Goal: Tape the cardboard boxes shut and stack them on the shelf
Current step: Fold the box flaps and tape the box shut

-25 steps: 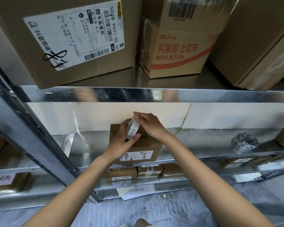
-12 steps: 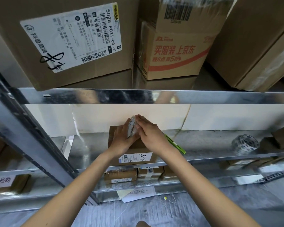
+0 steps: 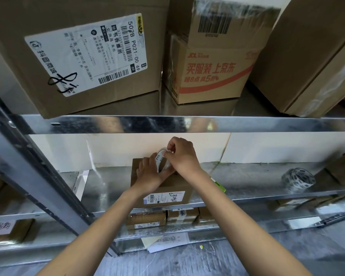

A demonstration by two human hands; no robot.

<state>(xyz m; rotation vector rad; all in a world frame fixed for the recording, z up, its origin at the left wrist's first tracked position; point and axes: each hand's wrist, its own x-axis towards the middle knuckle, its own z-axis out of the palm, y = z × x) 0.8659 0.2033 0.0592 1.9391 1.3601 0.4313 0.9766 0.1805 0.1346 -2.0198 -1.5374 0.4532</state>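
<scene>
While several large cardboard boxes (image 3: 84,56) already sit on the upper shelf (image 3: 187,124) above the fingers, the work at hand is not yet done. Directly beneath the fingers, a small cardboard box (image 3: 163,194) rests on the middle shelf (image 3: 257,184), its label facing the person; whether its top seam carries tape yet is hidden by the hands. The left hand (image 3: 149,176) holds a tape roll (image 3: 161,159) upright over the box top, fingers curled around it. The right hand (image 3: 182,156) pinches at the roll's upper rim, fingers (image 3: 172,149) together, apparently picking up the tape's free end. So I judge taping of this box is only starting; sealing and stacking remain. Well right of the fingers lies a second tape roll (image 3: 298,179); just beside the right wrist, a green object (image 3: 220,185).
</scene>
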